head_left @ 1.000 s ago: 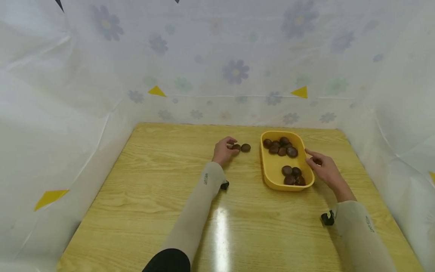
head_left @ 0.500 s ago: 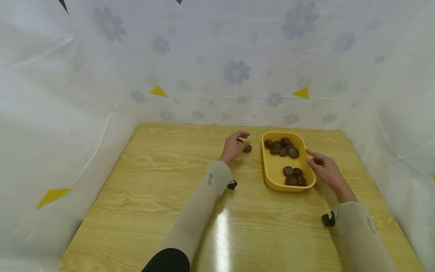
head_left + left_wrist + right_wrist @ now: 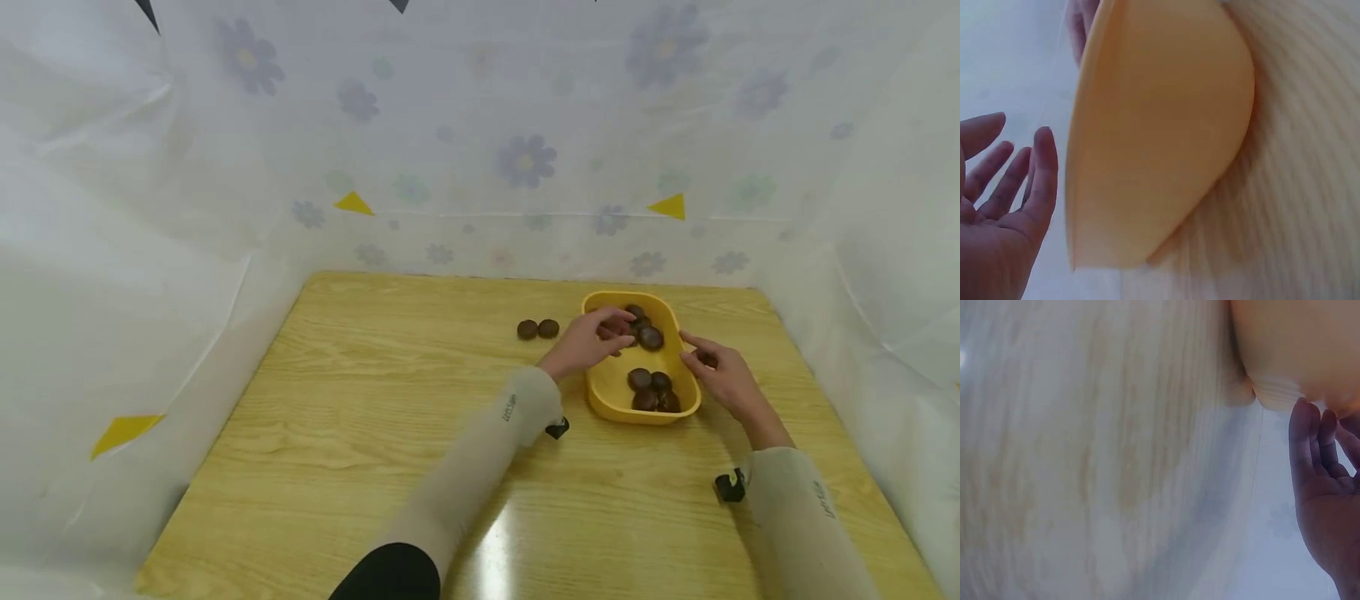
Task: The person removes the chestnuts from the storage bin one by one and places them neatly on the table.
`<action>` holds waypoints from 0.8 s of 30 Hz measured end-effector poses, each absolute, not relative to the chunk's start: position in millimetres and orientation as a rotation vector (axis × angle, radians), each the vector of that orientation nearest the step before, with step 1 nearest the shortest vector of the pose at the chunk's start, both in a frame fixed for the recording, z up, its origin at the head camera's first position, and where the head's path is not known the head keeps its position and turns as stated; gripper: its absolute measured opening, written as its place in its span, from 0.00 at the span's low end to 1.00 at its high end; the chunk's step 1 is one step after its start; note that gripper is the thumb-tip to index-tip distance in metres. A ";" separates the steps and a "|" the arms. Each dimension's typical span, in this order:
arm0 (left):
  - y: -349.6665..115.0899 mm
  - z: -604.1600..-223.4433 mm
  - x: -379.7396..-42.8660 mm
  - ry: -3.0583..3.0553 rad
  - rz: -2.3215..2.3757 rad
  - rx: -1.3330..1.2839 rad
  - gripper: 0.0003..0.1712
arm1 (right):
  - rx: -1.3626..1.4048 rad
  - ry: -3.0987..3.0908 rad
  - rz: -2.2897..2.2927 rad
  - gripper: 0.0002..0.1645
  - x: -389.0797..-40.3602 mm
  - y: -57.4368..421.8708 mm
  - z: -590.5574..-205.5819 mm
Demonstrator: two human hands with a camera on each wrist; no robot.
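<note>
My left hand [image 3: 592,340] hovers over the back-left part of a yellow tray [image 3: 611,392], its fingers apart. In the left wrist view no object shows between the fingers of that hand [image 3: 1013,194], beside the tray wall [image 3: 1154,125]. Several dark brown chestnuts [image 3: 651,337] lie in the back of the tray, partly hidden by the hand. A second cluster of chestnuts [image 3: 647,398] sits at its front right. With fairly straight fingers, my right hand [image 3: 726,377] touches the tray's right rim from outside. Two chestnuts [image 3: 527,330] rest on the table left of the tray.
The wooden table [image 3: 360,400] carries the tray at its back right. White sheeting with a flower print [image 3: 527,161] stands behind the table, and plain sheeting closes both sides. Yellow triangular markers [image 3: 354,203] are stuck on the sheeting.
My left hand has moved right, from beside the table chestnuts to over the tray, uncovering both chestnuts. The right hand stays at the tray rim.
</note>
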State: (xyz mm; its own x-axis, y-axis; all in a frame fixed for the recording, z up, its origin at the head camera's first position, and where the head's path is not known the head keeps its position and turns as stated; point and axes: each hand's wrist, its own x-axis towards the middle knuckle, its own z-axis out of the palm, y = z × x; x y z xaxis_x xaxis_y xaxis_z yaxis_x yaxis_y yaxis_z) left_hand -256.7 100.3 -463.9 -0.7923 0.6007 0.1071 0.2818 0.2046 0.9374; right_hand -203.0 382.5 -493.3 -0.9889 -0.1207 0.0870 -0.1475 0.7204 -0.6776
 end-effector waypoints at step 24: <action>166.2 -488.2 -239.7 2.617 0.794 0.763 0.15 | 0.256 -2.857 1.150 0.32 -204.3 379.4 -496.1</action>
